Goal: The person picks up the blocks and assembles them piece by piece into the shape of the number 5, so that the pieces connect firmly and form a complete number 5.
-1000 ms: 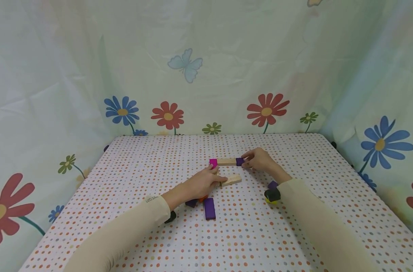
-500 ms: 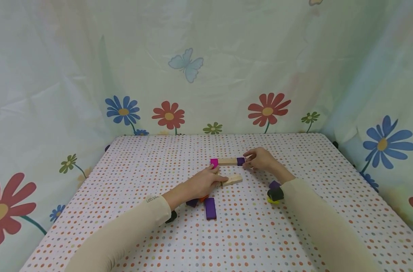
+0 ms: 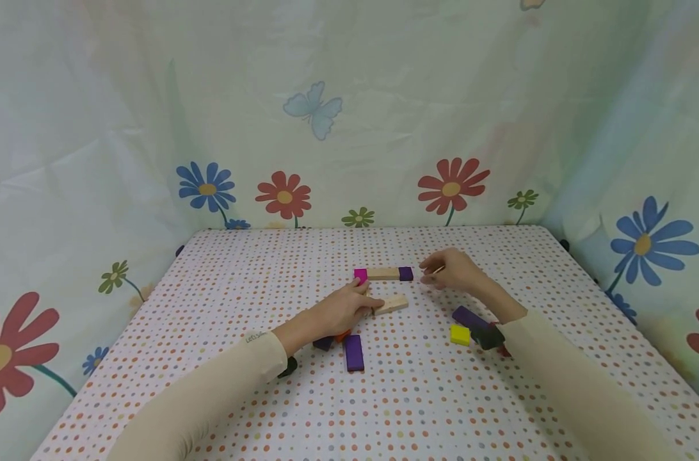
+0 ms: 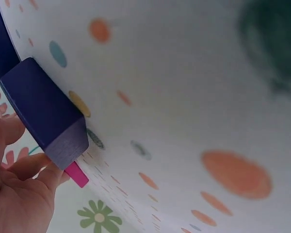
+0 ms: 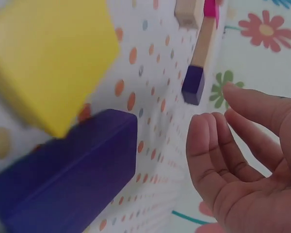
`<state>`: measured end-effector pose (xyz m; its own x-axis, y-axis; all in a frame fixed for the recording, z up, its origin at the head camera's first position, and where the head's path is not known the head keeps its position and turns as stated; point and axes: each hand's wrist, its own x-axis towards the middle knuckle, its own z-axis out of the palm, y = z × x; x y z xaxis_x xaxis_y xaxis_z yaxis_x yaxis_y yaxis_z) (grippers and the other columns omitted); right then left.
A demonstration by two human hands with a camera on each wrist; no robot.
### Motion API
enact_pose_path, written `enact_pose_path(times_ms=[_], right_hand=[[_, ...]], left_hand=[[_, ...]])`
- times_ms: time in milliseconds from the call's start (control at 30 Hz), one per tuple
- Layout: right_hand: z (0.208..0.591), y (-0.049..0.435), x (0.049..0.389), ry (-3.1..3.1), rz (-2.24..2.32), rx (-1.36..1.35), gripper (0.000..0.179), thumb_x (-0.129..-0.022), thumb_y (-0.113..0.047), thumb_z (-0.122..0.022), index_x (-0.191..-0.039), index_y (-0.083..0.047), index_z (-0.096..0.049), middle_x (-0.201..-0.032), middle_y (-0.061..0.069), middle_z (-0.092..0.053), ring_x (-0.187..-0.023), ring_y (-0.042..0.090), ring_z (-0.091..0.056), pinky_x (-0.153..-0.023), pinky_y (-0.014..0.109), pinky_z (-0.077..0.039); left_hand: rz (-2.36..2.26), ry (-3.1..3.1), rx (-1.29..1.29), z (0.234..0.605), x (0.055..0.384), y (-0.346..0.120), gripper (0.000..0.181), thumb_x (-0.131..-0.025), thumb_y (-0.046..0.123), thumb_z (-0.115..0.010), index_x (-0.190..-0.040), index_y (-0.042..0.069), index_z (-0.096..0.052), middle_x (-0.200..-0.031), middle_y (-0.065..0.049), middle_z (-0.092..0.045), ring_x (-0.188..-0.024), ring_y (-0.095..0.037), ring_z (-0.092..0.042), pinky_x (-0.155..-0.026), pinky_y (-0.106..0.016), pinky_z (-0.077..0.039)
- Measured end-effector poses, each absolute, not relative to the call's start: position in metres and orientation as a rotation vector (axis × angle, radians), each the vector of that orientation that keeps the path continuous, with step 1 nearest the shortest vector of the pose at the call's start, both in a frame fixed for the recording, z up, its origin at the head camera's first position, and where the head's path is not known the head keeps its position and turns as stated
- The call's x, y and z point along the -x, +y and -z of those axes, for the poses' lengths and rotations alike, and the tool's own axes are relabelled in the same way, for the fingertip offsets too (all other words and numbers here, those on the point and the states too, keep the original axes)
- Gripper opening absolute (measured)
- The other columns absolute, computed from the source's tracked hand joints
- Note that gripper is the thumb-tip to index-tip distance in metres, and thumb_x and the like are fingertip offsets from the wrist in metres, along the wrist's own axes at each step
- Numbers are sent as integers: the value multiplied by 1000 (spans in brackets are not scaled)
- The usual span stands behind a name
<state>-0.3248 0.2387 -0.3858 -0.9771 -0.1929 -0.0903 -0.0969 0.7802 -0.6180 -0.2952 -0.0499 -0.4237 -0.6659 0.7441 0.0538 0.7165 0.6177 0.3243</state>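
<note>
A row of small blocks lies on the dotted table: a pink block (image 3: 360, 274) on the left, a long plain wooden block (image 3: 383, 274) between, and a purple block (image 3: 405, 274) at the right end. My left hand (image 3: 340, 310) rests a fingertip on the pink block, and its thumb reaches onto the end of a second plain wooden block (image 3: 392, 303) nearer me. Just right of the purple end block, my right hand (image 3: 454, 269) hovers with loosely bent fingers. The right wrist view shows nothing in its fingers (image 5: 200, 136).
A purple block (image 3: 354, 353) lies in front of the left hand, beside an orange block (image 3: 342, 335) and a dark purple one (image 3: 323, 344) partly under the forearm. Below the right wrist lie a yellow block (image 3: 460, 334), another purple block (image 3: 468, 317) and a partly hidden red piece (image 3: 504, 350).
My right hand has let go of the purple end block and drawn away to the right, uncovering more of the yellow and purple blocks below. The left hand has stayed in place.
</note>
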Motion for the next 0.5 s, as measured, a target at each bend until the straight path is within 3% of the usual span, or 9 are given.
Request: enact_pose_path(times_ms=[267,500], right_hand=[[383,240,291,2838,929,204,35,-99,-14,-76,-130,1,-71,-118,19,-75,-91,21,-70,-73,27,-61],[384,254,264,2873,802,365,30,-96,-17,-79,-121,0,-76,-110,14,-78,-91,20,-72,-75,32,-61]], left_hand=[[-493,2746,-1238,423,296,-50,38,-111,12,-53,-146,17,-66,-164,-33,-39,-157,-53,-29,-127,-58,-35],[-510,2751,-1240,425,295,-51,38,-111,11,-53,-146,16,-67,-163,-32,-40,-157,-53,-30,-128,-57,-34]])
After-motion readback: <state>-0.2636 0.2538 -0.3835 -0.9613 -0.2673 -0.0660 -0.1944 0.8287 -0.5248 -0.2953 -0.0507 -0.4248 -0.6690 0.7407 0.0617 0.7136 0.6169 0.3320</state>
